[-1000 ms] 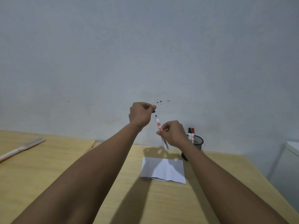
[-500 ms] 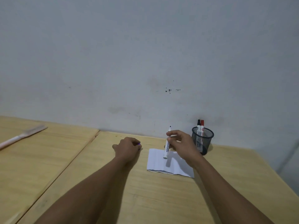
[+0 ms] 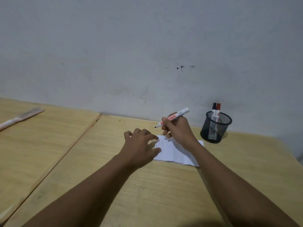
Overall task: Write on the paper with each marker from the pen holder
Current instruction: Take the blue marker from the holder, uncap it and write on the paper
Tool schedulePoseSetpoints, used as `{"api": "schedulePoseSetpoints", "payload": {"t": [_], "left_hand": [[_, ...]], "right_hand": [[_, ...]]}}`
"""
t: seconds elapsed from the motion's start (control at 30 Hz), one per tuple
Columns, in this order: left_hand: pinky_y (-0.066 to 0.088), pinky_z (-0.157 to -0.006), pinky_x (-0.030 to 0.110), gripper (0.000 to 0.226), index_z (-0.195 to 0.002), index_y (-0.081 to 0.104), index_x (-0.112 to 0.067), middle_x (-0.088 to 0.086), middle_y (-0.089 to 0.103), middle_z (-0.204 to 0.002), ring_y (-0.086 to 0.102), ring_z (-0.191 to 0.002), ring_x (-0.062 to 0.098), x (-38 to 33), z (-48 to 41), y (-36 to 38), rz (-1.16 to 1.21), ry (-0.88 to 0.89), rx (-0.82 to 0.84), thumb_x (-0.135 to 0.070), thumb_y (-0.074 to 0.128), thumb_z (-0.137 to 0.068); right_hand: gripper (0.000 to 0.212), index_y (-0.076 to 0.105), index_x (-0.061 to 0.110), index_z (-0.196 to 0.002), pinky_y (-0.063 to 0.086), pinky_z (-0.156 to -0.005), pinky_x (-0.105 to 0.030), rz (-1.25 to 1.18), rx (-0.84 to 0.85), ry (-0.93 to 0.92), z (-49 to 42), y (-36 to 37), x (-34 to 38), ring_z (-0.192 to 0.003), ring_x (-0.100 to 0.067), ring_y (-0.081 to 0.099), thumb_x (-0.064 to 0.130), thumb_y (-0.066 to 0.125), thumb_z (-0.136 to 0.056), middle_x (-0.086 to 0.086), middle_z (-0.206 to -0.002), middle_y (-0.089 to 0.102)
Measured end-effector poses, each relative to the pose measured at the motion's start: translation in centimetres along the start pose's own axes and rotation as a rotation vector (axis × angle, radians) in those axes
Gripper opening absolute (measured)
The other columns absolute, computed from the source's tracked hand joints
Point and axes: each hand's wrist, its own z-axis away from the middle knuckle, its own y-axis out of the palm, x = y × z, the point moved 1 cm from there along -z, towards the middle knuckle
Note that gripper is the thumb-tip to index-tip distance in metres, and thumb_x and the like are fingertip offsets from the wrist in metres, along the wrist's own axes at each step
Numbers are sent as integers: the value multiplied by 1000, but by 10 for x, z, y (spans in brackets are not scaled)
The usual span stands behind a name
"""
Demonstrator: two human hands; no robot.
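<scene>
A white sheet of paper (image 3: 173, 153) lies on the wooden table, left of a black mesh pen holder (image 3: 216, 126). Two markers stand in the holder, one black-capped (image 3: 214, 106) and one red-capped (image 3: 218, 106). My right hand (image 3: 177, 130) grips a white marker with red lettering (image 3: 174, 117). It is uncapped, and its dark tip points left, just above the paper's far left corner. My left hand (image 3: 141, 145) rests flat with fingers spread, its fingertips on the paper's left edge. No cap shows in it.
A pale long-handled tool (image 3: 19, 117) lies at the far left on a second tabletop. A seam (image 3: 78, 140) separates the two tabletops. The wall stands close behind the holder. The table's right edge (image 3: 293, 154) runs near the holder's right.
My left hand slid right to the paper's edge and spread its fingers. My right hand tipped the marker from upright to slanting, tip pointing left.
</scene>
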Motion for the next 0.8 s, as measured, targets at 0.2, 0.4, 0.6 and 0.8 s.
{"api": "schedulePoseSetpoints", "payload": {"t": [0.2, 0.4, 0.6, 0.8], "left_hand": [[26, -90, 44, 34, -112, 66, -44, -14, 57, -125, 43, -117, 15, 7, 0, 12, -42, 22, 60, -60, 47, -88], [26, -101, 53, 40, -120, 61, -49, -18, 50, -132, 35, -122, 11, 14, -5, 17, -32, -1, 119, -65, 46, -86], [20, -103, 71, 53, -129, 54, -48, -17, 43, -137, 24, -127, 11, 19, -6, 15, -5, 8, 218, -71, 40, -84], [17, -104, 73, 59, -131, 51, -48, -15, 40, -142, 21, -133, 13, 17, -5, 13, -14, 17, 248, -73, 32, -81]], "right_hand": [[16, 68, 1, -87, 47, -50, -30, -111, -15, 124, -14, 4, -40, -59, -26, 56, 12, 65, -97, -17, -69, 64], [16, 75, 7, -89, 58, -59, -30, 150, -62, 16, -15, 2, -56, -58, -16, 68, 23, 74, -90, -9, -73, 75], [15, 75, 8, -87, 59, -62, -33, 181, -40, -39, -19, 2, -58, -59, -13, 68, 23, 72, -91, -2, -70, 75], [16, 75, 11, -88, 63, -65, -41, 217, -32, -44, -20, 3, -58, -64, -18, 71, 27, 73, -91, -3, -71, 74]]}}
